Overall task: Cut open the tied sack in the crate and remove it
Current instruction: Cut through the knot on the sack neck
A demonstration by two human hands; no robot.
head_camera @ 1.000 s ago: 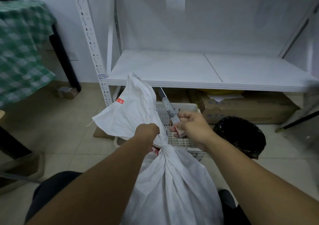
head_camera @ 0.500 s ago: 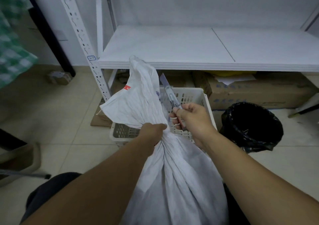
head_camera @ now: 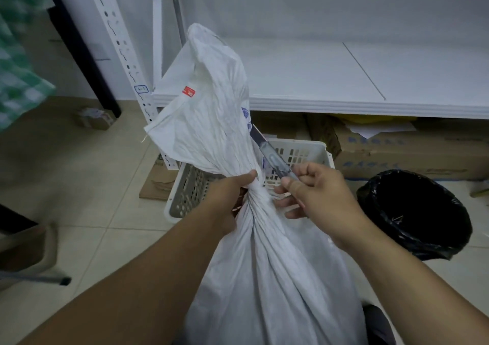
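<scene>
The left hand [head_camera: 232, 199] is wrapping tight around the gathered neck of the white woven plastic sack [head_camera: 267, 273], fingers closed right on the twist, clamping it at the centre of the frame. The right hand [head_camera: 317, 196] is curled around the handle of a slim grey utility knife [head_camera: 270, 154], thumb and forefinger pinching it, the lower fingers brushing the neck of the sack from its 3 o'clock side. The knife's long axis is slanting toward 11 o'clock, blade tip disappearing behind the sack's crumpled top; whether the edge is touching the tie, I cannot tell. The sack is standing upright, long axis running 6 to 12 o'clock, the loose top fanning above the fist with a small red label [head_camera: 188, 91] on it, the bulging body filling the lower frame between both forearms. Just behind the neck, the white perforated plastic crate [head_camera: 301, 154] is showing, sitting on the tiled floor under the white metal shelf [head_camera: 330, 80]. At 3 o'clock from the sack, a bin lined with a black bag [head_camera: 415, 215] is standing close by.
</scene>
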